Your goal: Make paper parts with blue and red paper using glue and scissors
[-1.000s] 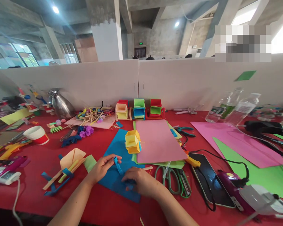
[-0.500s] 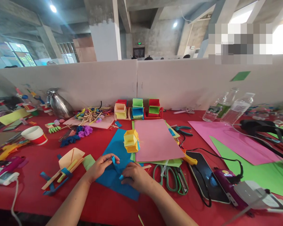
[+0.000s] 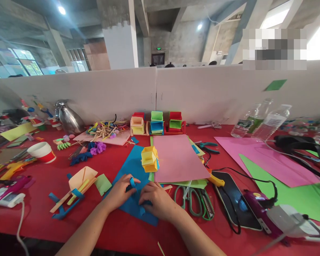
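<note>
My left hand [image 3: 120,193] and my right hand [image 3: 157,201] are close together over a blue paper sheet [image 3: 132,169] on the red table [image 3: 56,220]. Both hands pinch a narrow blue paper strip [image 3: 133,183], with its end curled up between my left thumb and fingers. The part of the strip under my right hand is hidden. A yellow folded paper box [image 3: 149,159] stands just beyond my hands, beside a pink sheet [image 3: 177,158].
Green-handled scissors [image 3: 197,202] lie right of my right hand, then a phone [image 3: 236,202] with a black cable and a purple glue gun [image 3: 258,209]. A peach paper model [image 3: 80,183] sits left. Colourful paper boxes [image 3: 156,123], bottles [image 3: 272,122] and a paper cup [image 3: 42,152] stand farther back.
My hands have drawn closer together. The blue strip, stretched out between them a second ago, is now bunched and curled at my left fingertips.
</note>
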A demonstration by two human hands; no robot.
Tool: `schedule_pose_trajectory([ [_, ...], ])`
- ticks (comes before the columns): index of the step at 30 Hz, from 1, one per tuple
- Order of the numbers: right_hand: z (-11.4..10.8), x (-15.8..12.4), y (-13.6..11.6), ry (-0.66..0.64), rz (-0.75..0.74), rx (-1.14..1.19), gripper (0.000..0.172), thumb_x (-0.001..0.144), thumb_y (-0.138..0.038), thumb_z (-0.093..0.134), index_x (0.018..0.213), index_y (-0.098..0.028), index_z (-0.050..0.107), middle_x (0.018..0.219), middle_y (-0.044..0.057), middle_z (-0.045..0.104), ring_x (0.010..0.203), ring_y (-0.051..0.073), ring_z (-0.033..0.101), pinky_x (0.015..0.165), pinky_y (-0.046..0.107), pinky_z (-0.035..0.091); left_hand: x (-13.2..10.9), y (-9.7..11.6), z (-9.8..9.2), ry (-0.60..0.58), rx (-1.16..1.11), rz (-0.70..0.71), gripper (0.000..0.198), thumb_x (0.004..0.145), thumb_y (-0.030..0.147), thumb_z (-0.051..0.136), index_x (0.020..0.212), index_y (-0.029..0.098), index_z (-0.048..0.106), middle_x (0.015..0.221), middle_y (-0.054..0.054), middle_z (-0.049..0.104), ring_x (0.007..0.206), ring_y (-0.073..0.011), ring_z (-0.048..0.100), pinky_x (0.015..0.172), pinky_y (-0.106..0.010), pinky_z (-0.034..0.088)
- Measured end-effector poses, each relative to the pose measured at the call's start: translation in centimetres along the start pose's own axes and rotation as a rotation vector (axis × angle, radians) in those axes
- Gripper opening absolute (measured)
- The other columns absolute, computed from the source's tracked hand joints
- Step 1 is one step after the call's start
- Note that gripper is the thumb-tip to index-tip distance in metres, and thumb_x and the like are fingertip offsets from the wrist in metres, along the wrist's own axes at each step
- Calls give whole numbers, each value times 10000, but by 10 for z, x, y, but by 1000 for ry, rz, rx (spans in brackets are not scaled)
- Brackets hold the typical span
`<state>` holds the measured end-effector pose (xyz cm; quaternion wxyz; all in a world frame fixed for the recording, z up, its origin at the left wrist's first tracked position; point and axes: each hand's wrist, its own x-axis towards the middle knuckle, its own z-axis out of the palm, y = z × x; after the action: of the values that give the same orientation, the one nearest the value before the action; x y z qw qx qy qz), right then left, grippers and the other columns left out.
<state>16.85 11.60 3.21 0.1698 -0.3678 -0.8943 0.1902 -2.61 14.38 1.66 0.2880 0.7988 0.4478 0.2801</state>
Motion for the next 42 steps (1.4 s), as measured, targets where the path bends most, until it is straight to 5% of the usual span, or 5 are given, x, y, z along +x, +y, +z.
schedule_pose_trajectory([
  [10,1,1,2,-10,17,-51,101,730,-281,669,828,-265,689,880,-10,642,885,158,521,838,307,358,-3,-2,17,246,56,-212,33,711,221,578,741,210,569,707,-32,596,717,-211,570,665,-301,425],
  [18,3,1,5,49,-5,120,303,731,-43,538,882,-264,680,929,-11,648,897,158,526,859,314,355,-1,2,11,162,-96,-195,177,718,242,569,875,208,645,822,-47,636,786,-211,584,736,-313,439],
  [23,7,15,0,257,351,117,134,707,-235,657,840,-218,660,888,10,650,885,189,533,812,333,365,-3,8,11,124,-202,-146,114,733,267,577,820,201,613,803,-34,629,781,-195,579,733,-301,443],
  [31,9,19,-1,330,432,432,73,684,-173,598,623,-174,558,595,-30,597,590,119,549,564,218,395,-5,14,12,64,-564,-230,237,736,349,603,878,192,495,809,-16,607,747,-153,593,674,-258,454],
  [42,-59,13,-4,364,392,372,117,676,-161,546,560,-175,545,560,-31,559,574,112,514,573,215,388,37,67,0,-171,-704,-328,202,735,330,532,609,175,507,522,0,631,486,-131,577,448,-206,365],
])
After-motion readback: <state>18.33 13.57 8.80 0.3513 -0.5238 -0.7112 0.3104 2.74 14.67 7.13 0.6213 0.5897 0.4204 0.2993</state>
